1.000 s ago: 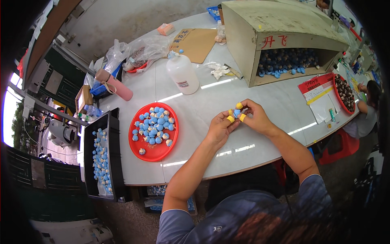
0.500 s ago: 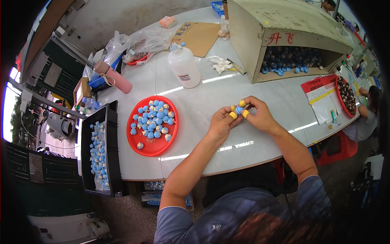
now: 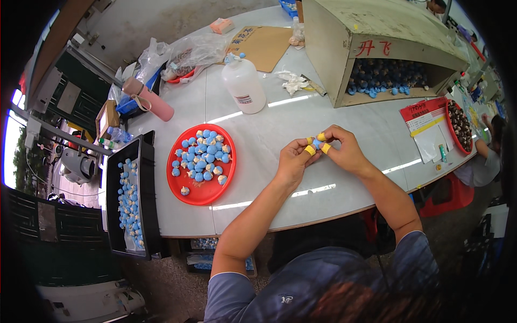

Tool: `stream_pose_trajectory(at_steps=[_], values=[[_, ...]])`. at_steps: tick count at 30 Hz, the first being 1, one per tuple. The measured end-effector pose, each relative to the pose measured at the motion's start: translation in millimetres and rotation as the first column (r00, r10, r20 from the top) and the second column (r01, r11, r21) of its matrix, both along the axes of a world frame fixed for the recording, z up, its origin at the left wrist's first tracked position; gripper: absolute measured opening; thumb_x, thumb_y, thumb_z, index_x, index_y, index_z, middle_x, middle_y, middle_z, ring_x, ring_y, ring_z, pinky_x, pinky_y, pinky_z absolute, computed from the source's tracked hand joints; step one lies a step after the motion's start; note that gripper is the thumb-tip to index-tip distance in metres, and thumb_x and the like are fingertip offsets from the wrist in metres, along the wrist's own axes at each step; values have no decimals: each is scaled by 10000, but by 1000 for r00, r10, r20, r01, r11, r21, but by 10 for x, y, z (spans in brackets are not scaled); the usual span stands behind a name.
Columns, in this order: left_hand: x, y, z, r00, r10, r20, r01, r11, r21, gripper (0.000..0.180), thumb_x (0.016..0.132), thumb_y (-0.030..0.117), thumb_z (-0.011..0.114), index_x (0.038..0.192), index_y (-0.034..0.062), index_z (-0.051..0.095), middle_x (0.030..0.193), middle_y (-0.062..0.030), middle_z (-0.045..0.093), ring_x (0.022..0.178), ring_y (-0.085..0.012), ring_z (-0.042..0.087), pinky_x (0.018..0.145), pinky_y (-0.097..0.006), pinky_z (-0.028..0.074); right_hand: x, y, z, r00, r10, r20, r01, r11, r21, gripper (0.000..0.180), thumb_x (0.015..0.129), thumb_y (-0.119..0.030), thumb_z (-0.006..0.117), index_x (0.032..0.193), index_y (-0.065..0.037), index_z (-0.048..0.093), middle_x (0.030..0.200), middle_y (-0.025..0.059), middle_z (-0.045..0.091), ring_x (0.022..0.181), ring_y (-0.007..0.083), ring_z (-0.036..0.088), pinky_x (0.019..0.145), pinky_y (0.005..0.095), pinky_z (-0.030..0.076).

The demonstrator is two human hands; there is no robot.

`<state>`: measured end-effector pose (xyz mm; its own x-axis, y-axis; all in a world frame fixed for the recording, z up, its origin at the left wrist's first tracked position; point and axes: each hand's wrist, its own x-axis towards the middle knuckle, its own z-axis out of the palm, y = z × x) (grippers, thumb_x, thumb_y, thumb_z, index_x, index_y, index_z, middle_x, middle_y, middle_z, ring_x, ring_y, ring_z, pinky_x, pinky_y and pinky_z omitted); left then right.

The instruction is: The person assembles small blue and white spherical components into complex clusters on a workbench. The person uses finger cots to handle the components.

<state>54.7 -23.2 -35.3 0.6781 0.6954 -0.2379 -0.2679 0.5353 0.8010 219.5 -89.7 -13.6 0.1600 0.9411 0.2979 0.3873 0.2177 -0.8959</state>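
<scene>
Over the middle of the grey table (image 3: pixel 269 188), both my hands meet around a small blue round piece (image 3: pixel 318 144), mostly covered by the fingers. My left hand (image 3: pixel 293 160) pinches it from the left, my right hand (image 3: pixel 346 154) from the right. Yellow tape wraps the thumb and a finger of each hand. To the left lies a round red tray (image 3: pixel 200 196) carrying many small blue-and-cream balls (image 3: pixel 207 156). Farther left, a black crate (image 3: pixel 154 202) holds more such balls on a clear plastic sheet.
A white plastic bottle (image 3: pixel 245 89) stands beyond the red tray, a pink flask (image 3: pixel 156 106) to its left. At the far right, a beige box (image 3: pixel 396 24) opens on heaped blue pieces. Papers (image 3: pixel 428 137) and a red basin (image 3: pixel 455 141) of brown pieces sit near another person.
My hands stay together in nearly the same place; the fingers have shifted slightly around the blue piece. The surroundings sit a touch higher in the picture.
</scene>
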Motion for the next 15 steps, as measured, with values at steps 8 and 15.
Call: stream_pose_trajectory(at_steps=[8, 15], values=[[-8, -4, 66, 999, 13, -45, -14, 999, -33, 241, 974, 158, 561, 1138, -16, 533, 1057, -105, 635, 938, -154, 651, 804, -231, 556, -20, 10, 64, 959, -33, -283, -63, 943, -325, 193, 848, -159, 708, 918, -5, 614, 821, -1, 585, 772, 59, 528, 664, 219, 437], [-55, 8, 104, 991, -67, -114, 56, 994, -93, 247, 993, 262, 531, 1028, 19, 559, 954, -88, 649, 801, -123, 636, 683, -224, 530, -158, -31, 52, 905, 13, -425, -135, 957, -257, 246, 892, -256, 684, 849, -41, 572, 761, -4, 556, 661, 45, 474, 585, 218, 403]])
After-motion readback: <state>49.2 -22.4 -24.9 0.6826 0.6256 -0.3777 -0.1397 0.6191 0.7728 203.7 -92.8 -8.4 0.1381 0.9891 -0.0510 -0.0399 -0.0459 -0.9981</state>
